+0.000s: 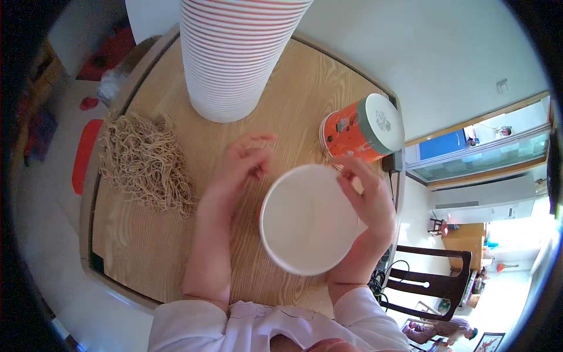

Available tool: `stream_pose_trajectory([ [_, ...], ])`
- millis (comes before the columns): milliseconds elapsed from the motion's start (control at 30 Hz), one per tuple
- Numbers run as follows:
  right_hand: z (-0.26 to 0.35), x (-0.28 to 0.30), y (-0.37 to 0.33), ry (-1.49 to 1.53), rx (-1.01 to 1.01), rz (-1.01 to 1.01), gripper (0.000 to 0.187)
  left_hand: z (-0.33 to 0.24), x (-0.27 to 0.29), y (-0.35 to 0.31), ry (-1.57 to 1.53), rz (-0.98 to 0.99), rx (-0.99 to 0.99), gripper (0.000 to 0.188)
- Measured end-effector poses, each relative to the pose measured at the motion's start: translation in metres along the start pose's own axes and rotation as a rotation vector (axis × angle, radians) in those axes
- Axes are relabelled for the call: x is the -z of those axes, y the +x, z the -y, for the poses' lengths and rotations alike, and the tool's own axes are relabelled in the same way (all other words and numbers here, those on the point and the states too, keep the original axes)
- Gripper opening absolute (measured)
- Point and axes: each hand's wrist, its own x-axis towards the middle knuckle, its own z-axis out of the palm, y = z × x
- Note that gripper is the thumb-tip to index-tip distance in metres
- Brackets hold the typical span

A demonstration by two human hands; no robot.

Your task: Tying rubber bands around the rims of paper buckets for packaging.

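Note:
A paper tub (308,223) with a white inside and rim stands in front of me on the table, its mouth facing up; a sliver of orange shows on its outer side. My right hand (370,196) is at the tub's far right rim, thumb and fingers bent but apart, the thumb overlapping the opening. Beyond the tub's left side my left hand (246,158) hovers with its fingers partly stretched and nothing visible in it. Left of that hand lies a tangled bundle of beige cords (146,161).
A tall stack of nested white tubs (234,58) rises at the back. An orange and green printed tub (352,132) with a white top stands at the back right. A dark chair (434,278) and black cables (381,287) are right of the wooden table (141,252).

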Motion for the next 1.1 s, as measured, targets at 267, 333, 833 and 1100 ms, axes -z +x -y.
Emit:
stream_pose_trajectory([
  [267,-0.004,0.015,-0.013,-0.167,-0.21,-0.103,0.021,-0.05,0.012,-0.033,-0.59,0.185,-0.402,0.025],
  [333,-0.005,0.011,-0.019,-0.146,-0.235,-0.079,0.013,-0.063,-0.004,-0.05,-0.49,0.106,-0.413,0.034],
  [833,0.097,0.004,-0.056,0.083,0.752,0.091,0.023,-0.085,-0.041,-0.112,0.419,-0.202,-0.848,0.02],
  [1100,0.122,0.023,-0.056,0.159,0.933,-0.103,0.02,-0.088,-0.071,-0.115,0.92,-0.337,-0.735,0.02],
])
